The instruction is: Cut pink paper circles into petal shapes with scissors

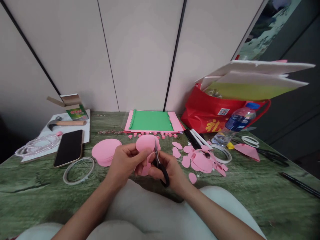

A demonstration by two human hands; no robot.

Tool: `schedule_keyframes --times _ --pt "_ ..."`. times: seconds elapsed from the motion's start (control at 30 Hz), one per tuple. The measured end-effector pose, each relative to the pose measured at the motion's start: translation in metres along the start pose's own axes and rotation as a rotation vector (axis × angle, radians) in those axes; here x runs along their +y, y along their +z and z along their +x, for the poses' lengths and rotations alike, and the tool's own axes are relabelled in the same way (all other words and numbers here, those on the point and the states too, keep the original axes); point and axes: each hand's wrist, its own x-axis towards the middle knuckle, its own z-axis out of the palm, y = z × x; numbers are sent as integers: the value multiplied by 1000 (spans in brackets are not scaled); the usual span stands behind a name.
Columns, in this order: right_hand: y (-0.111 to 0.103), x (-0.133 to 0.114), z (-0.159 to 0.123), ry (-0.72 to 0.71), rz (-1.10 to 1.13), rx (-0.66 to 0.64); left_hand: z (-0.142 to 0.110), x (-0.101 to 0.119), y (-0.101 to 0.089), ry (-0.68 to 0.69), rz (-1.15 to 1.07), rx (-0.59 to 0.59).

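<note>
My left hand (pixel 127 161) pinches a pink paper piece (pixel 145 143) with a rounded outline, held up above the table's near edge. In my right hand (pixel 170 168) is a pair of scissors (pixel 163 173) with black handles; its blades point up and lie against the paper's right side. A strip of pink paper hangs below, between the two hands. To the left rests a stack of pink paper ovals (pixel 106 151). Pink paper scraps (pixel 202 161) and small petal-like pieces are scattered to the right. Behind my hands runs a row of small pink rolled bits (pixel 163 136).
Green and pink sheets (pixel 151 120) lie at the back. On the left are a phone (pixel 69 147), a tape roll (pixel 79 170), a hammer (pixel 67 123), bead strings (pixel 37 145) and a small box (pixel 76 111). A red bag (pixel 202 111), water bottle (pixel 236 123) and second tape roll (pixel 226 154) stand right.
</note>
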Motion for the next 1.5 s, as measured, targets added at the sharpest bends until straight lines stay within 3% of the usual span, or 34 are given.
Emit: schedule_keyframes --times 0.63,0.93,1.13,1.5 --pt "1 -3 -2 39 -31 24 0 -1 -3 103 -147 106" --pt "5 -5 -3 39 -33 -3 -5 1 3 92 79 21" --pt "4 -2 -3 42 -37 -30 -4 0 2 119 68 62" --pt "3 -4 -1 -42 27 -30 -3 2 0 80 154 -25"
